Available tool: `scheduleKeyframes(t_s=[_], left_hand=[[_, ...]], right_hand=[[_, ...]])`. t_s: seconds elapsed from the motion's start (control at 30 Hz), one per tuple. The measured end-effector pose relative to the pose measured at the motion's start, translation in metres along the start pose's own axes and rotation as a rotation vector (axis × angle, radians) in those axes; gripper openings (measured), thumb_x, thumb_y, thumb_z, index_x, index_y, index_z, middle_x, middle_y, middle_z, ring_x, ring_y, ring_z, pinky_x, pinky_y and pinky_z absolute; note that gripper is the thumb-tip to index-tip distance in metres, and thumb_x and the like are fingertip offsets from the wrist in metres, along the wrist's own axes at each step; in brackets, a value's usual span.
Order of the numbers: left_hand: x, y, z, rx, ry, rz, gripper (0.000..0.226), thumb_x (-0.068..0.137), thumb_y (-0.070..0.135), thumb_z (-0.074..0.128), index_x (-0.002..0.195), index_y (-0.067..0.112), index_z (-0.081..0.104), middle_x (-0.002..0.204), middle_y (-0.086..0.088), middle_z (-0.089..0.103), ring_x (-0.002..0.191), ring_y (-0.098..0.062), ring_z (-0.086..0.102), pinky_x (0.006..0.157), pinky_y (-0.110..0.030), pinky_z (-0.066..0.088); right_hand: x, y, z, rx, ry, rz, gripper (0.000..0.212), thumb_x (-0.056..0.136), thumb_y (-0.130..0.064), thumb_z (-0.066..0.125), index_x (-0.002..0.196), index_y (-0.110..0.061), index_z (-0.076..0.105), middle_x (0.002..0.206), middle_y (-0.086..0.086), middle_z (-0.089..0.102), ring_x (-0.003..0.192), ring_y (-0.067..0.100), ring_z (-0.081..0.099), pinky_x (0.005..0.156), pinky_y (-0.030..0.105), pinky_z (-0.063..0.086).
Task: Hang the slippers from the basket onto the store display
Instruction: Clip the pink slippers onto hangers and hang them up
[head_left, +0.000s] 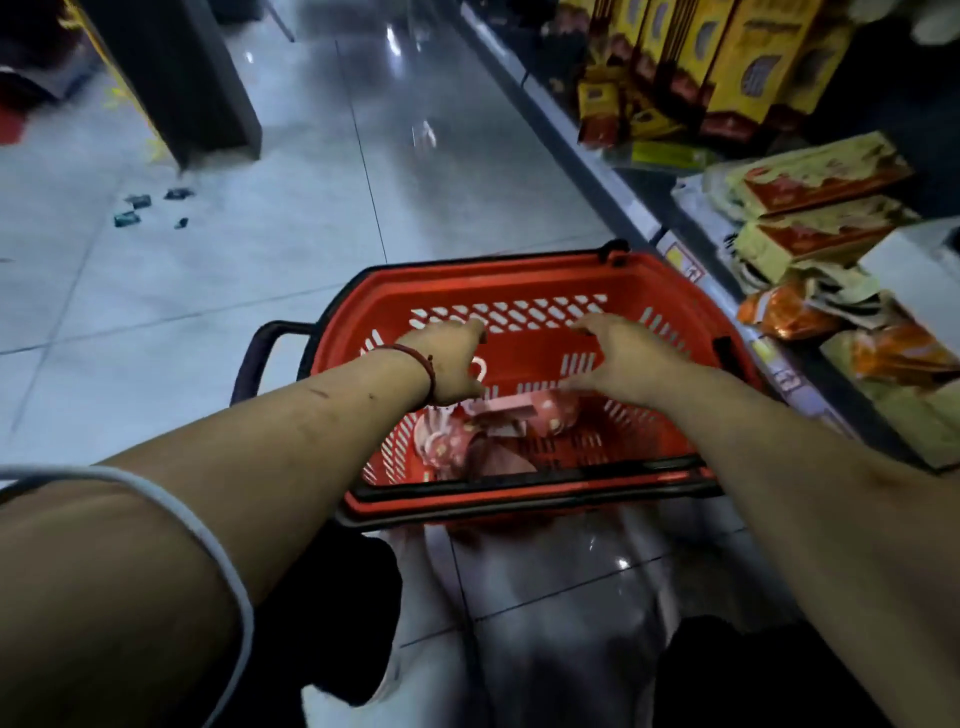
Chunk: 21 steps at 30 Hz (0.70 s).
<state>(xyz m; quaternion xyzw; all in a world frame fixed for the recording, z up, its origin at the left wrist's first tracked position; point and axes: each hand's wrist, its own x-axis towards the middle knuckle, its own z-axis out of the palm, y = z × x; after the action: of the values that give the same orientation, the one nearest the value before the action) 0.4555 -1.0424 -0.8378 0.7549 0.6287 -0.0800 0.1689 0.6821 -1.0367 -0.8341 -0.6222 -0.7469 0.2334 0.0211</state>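
Note:
A red plastic basket (519, 283) with black handles stands on the tiled floor in front of me. At its bottom lie pink-and-red patterned slippers (457, 441) with a pink card tag, blurred. Both my arms reach into the basket. My left hand (452, 364), with a red string on the wrist, hovers above the slippers with its fingers bent downward. Over the basket's right half is my right hand (618, 358), fingers spread and relaxed. Neither hand holds anything that I can see.
A shelf unit (639, 208) runs along the right, stocked with yellow-red boxes (727, 67) and orange packets (789, 312). A dark display stand (171, 78) rises at the upper left. Small dark scraps (137, 208) lie on the floor. My knees are below the basket.

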Motion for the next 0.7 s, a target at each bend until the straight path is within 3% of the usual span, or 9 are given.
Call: scheduleKeyframes(t_s=[0.13,0.2,0.27,0.33,0.4,0.47,0.57,0.7], left_hand=[[0.04,-0.023,0.04,0.046,-0.27,-0.116,0.057,0.089,0.032,0.073,0.133,0.0,0.056,0.132,-0.017,0.062,0.119,-0.031,0.06,0.098,-0.038,0.049],[0.058,-0.036,0.054,0.016,-0.332,-0.195,0.038,0.089,0.032,0.074,0.113,0.003,0.065,0.116,-0.016,0.063,0.106,-0.026,0.063,0.089,-0.035,0.05],[0.072,-0.05,0.067,-0.008,-0.323,-0.259,0.023,0.089,0.031,0.072,0.089,0.01,0.063,0.1,-0.01,0.061,0.09,-0.022,0.059,0.079,-0.032,0.049],[0.08,-0.06,0.08,-0.046,-0.362,-0.309,0.029,0.091,0.032,0.07,0.108,0.009,0.069,0.114,-0.009,0.068,0.099,-0.026,0.064,0.087,-0.035,0.054],[0.084,-0.067,0.091,-0.228,-0.373,-0.436,0.045,0.095,0.029,0.067,0.134,0.008,0.059,0.134,-0.012,0.061,0.117,-0.032,0.062,0.1,-0.042,0.052],[0.09,-0.071,0.098,-0.417,-0.336,-0.563,0.055,0.096,0.031,0.066,0.141,0.006,0.05,0.14,-0.016,0.057,0.121,-0.035,0.06,0.102,-0.044,0.051],[0.099,-0.075,0.101,-0.635,-0.235,-0.654,0.058,0.091,0.039,0.07,0.136,0.006,0.054,0.125,-0.017,0.065,0.102,-0.034,0.068,0.081,-0.043,0.06],[0.11,-0.069,0.105,-0.746,-0.099,-0.589,0.027,0.096,0.032,0.065,0.108,0.009,0.07,0.099,-0.015,0.074,0.093,-0.034,0.072,0.08,-0.041,0.061]], right_hand=[[0.042,0.021,0.048,0.02,-0.134,0.052,0.083,0.071,-0.043,0.087,0.14,-0.016,0.05,0.14,0.009,0.055,0.126,0.027,0.053,0.102,0.03,0.043],[0.061,0.029,0.07,0.048,-0.185,0.083,0.075,0.072,-0.039,0.087,0.135,-0.012,0.055,0.133,0.008,0.059,0.121,0.027,0.055,0.09,0.025,0.041],[0.077,0.032,0.089,0.054,-0.26,0.115,0.064,0.073,-0.036,0.088,0.126,-0.011,0.061,0.123,0.009,0.063,0.111,0.027,0.059,0.083,0.027,0.041],[0.092,0.035,0.103,0.063,-0.351,0.16,0.048,0.071,-0.038,0.089,0.109,-0.016,0.068,0.11,0.008,0.067,0.096,0.024,0.061,0.078,0.028,0.046],[0.102,0.036,0.115,0.087,-0.404,0.199,0.04,0.069,-0.042,0.089,0.095,-0.019,0.068,0.099,0.006,0.067,0.087,0.023,0.061,0.068,0.027,0.045],[0.111,0.037,0.126,0.116,-0.443,0.218,0.041,0.072,-0.039,0.088,0.102,-0.017,0.071,0.099,0.005,0.069,0.089,0.024,0.063,0.065,0.026,0.044],[0.12,0.038,0.139,0.146,-0.457,0.253,0.052,0.073,-0.033,0.088,0.118,-0.015,0.07,0.107,0.007,0.07,0.098,0.025,0.066,0.081,0.031,0.051],[0.128,0.036,0.145,0.113,-0.44,0.291,0.068,0.073,-0.038,0.087,0.13,-0.012,0.061,0.12,0.01,0.065,0.111,0.029,0.062,0.089,0.031,0.048]])
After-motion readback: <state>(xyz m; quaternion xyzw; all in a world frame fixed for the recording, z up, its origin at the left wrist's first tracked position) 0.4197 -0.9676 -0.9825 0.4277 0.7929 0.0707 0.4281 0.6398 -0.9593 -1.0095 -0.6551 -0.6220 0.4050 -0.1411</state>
